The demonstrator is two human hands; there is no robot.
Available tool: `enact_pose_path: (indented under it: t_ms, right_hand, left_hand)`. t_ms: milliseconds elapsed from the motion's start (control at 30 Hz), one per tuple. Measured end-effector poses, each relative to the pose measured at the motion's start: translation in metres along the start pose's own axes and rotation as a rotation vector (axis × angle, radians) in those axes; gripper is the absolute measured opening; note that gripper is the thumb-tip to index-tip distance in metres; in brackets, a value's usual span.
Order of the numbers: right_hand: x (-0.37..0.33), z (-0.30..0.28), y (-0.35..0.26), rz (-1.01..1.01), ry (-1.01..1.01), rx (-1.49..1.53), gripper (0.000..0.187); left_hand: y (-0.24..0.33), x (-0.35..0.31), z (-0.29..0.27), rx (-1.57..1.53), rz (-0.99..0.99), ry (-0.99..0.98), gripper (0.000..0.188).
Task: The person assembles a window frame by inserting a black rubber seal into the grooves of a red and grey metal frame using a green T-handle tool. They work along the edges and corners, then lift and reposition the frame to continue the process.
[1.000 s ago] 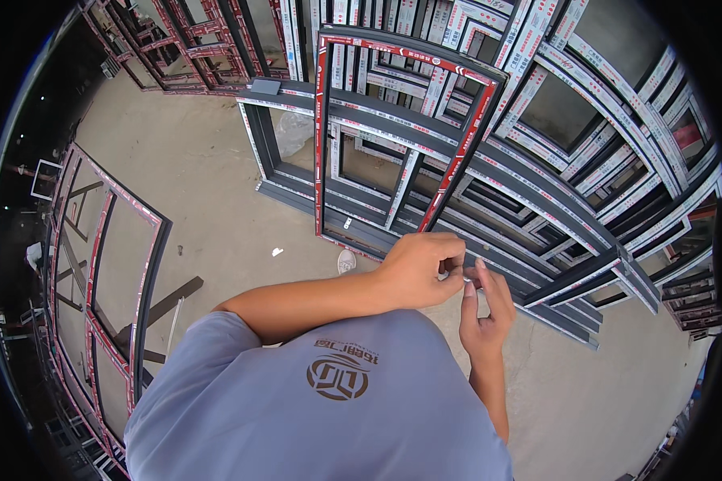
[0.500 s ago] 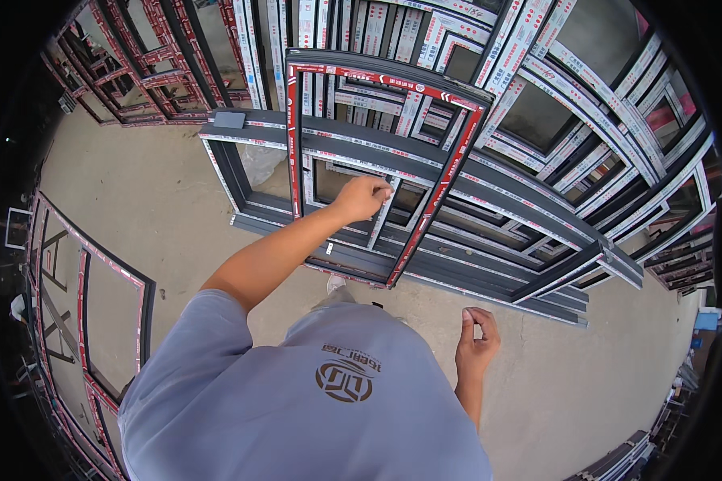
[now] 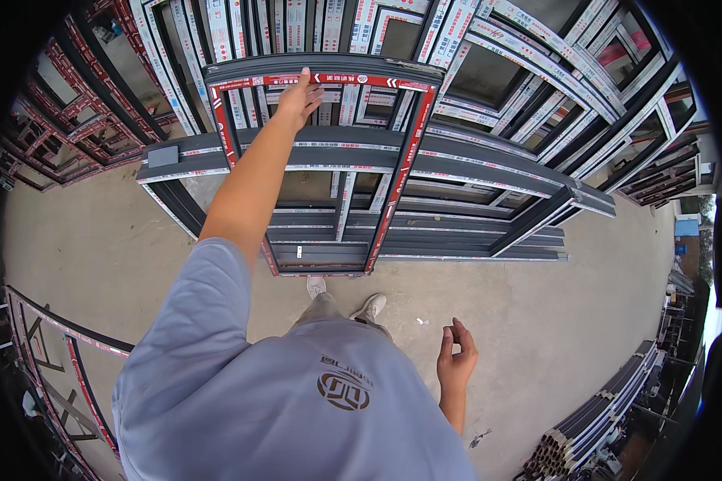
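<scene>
A dark grey window frame [image 3: 393,192] with red protective tape stands upright on the concrete floor in front of me. My left hand [image 3: 299,98] is stretched forward and grips the frame's top rail. My right hand [image 3: 456,359] hangs low at my side, fingers loosely curled and apart, holding nothing that I can see. My shoes [image 3: 343,298] stand just behind the frame's bottom rail.
More grey frames [image 3: 497,172] lean stacked behind the upright one, and many others [image 3: 537,72] fill the back. Red-taped frames [image 3: 48,377] lie at the lower left. A bundle of dark profiles [image 3: 594,437] lies at the lower right. Bare concrete floor [image 3: 561,321] stretches to the right.
My left hand has climbed from the frame's middle to its top rail. My right hand has dropped from chest height down to my side.
</scene>
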State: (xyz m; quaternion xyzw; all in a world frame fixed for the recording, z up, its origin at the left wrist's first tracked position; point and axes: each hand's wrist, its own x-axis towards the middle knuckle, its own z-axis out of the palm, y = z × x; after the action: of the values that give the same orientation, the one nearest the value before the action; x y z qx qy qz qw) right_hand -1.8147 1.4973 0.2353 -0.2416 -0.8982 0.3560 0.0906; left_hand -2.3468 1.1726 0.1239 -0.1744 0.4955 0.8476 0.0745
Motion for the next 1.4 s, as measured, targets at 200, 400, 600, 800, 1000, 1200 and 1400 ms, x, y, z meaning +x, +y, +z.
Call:
enact_pose_path:
  t_ms: [200,400,600,800,1000,1200,1400]
  right_hand:
    - [-0.008,-0.017,0.024,-0.1,0.011,-0.082,0.022]
    - [-0.003,-0.039,0.064,-0.034,-0.056,-0.04,0.022]
    - [0.04,-0.055,0.114,-0.245,-0.069,0.081,0.016]
    - [0.093,-0.062,0.118,-0.454,-0.122,0.153,0.017]
    - [0.13,-0.055,0.041,-0.804,-0.101,0.217,0.031]
    - [0.138,-0.036,-0.06,-1.166,0.013,0.222,0.042]
    - [0.097,-0.014,-0.103,-1.184,0.059,0.058,0.046]
  left_hand:
    - [-0.002,0.011,0.025,-0.21,0.018,0.085,0.063]
    - [0.002,-0.014,0.032,-0.144,0.036,0.162,0.059]
    - [0.003,-0.074,0.031,-0.129,0.086,0.193,0.064]
    - [-0.006,-0.161,0.025,-0.116,0.164,0.159,0.065]
    - [-0.025,-0.257,0.009,-0.139,0.244,0.142,0.071]
    - [-0.046,-0.357,-0.002,-0.104,0.276,0.113,0.068]
    - [-0.068,-0.446,-0.013,-0.13,0.259,0.172,0.08]
